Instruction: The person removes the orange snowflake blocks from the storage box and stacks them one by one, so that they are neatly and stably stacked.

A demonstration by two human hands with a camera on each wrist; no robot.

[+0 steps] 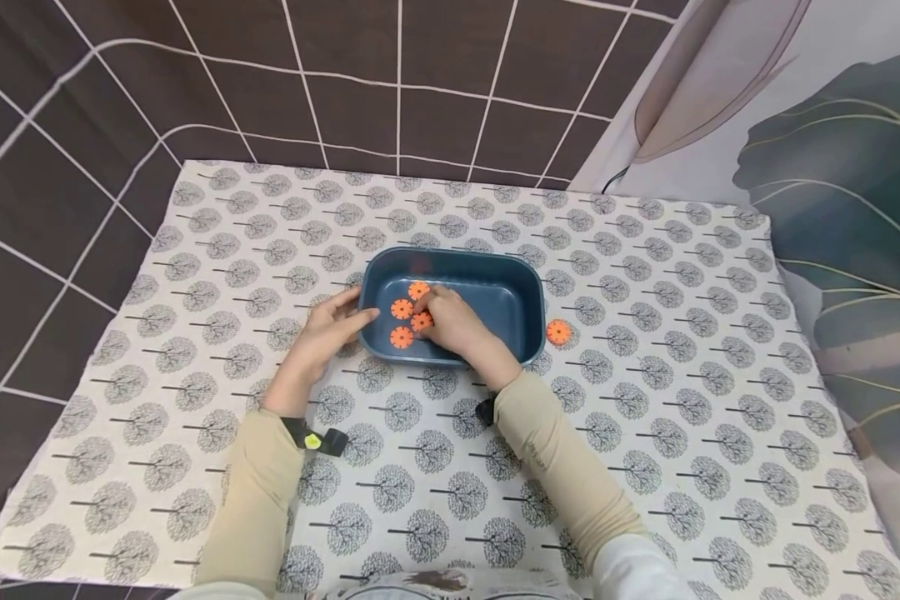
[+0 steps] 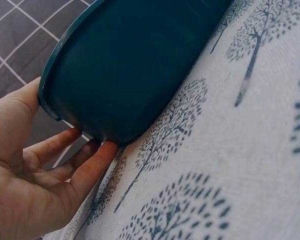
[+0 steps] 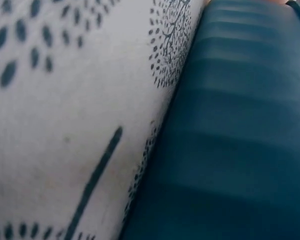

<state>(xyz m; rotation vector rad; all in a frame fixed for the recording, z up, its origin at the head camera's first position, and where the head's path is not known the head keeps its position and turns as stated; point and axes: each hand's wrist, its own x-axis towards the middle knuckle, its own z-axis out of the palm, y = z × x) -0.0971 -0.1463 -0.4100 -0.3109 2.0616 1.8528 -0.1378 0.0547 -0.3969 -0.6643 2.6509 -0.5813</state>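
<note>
A dark blue rectangular plastic basin (image 1: 504, 304) stands on the cloth. My left hand (image 1: 328, 333) grips its left end, the thumb over the rim and the other fingers against the outside; the left wrist view shows those fingers (image 2: 95, 167) at the lower edge of the basin wall (image 2: 125, 70). Reaching over the near rim, my right hand (image 1: 456, 323) has its fingertips inside, pinching an orange notched disc (image 1: 422, 322). Other orange discs (image 1: 401, 337) lie flat around it at the basin's left end. In the right wrist view the basin's side (image 3: 235, 150) hides the hand's work.
One more orange disc (image 1: 558, 332) lies on the cloth just outside the basin's right end. The tree-print tablecloth (image 1: 682, 400) covers the table. A dark curtain with white grid lines (image 1: 345, 108) hangs behind; a patterned curtain (image 1: 855, 183) is at the right.
</note>
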